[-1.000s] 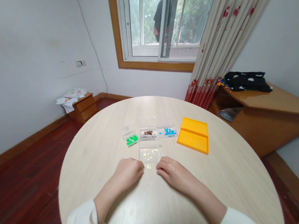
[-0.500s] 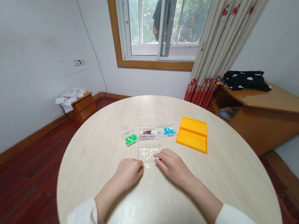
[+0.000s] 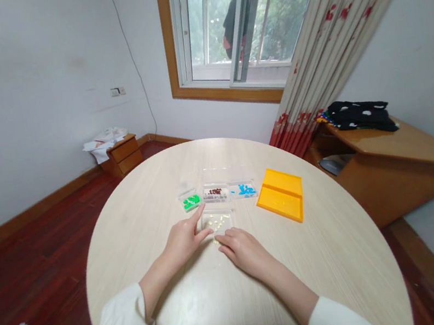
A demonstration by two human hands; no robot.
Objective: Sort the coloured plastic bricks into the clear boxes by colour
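Note:
A clear shallow plastic box holding small pale yellow pieces lies in front of me on the table. My left hand is open at its left side, index finger stretched forward and thumb apart, the thumb tip close to the near edge. Just in front of that edge, my right hand reaches in with its fingertips over a few loose yellow pieces on the tabletop, partly hiding them. Its index finger and thumb are apart, and I see nothing held between them.
Behind the box stand clear boxes with green pieces, brown pieces and blue pieces. An open orange case lies to the right on the round table. Beyond are a window, a curtain and a tilted wooden cabinet.
My left hand has gone from curled to open, its index finger now stretched forward along the box. My right hand has moved left and nearer, from the box's right side to the loose pieces.

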